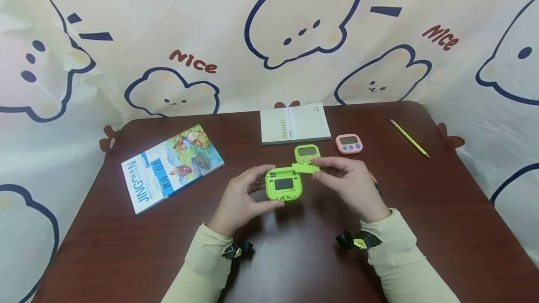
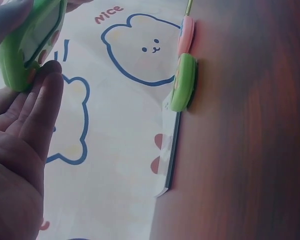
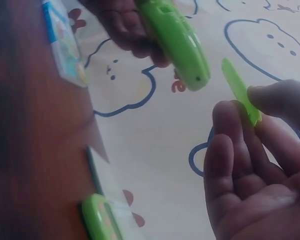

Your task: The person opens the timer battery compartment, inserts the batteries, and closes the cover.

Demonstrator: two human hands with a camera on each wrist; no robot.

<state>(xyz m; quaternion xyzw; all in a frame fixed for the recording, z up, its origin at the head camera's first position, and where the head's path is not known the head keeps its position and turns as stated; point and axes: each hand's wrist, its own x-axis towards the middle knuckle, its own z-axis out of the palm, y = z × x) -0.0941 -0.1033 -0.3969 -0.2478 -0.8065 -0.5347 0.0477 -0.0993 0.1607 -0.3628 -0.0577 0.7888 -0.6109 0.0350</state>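
Green timer [image 1: 290,193], gripped in my left hand [image 1: 246,200], cover [image 1: 305,168] pinched in my right hand [image 1: 353,188]: tilting could spill any indistinct contents.

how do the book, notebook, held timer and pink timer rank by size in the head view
1. Book
2. Notebook
3. Unsure: the held timer looks larger than the pink timer, but it is lifted nearer the camera

Rounded lime-green gadget [image 1: 284,184], compartment [image 1: 281,172] open, held mid-frame in the left hand [image 1: 247,196]; flat lime-green strip [image 1: 304,168], pinched in the right hand [image 1: 349,186], just beside it.
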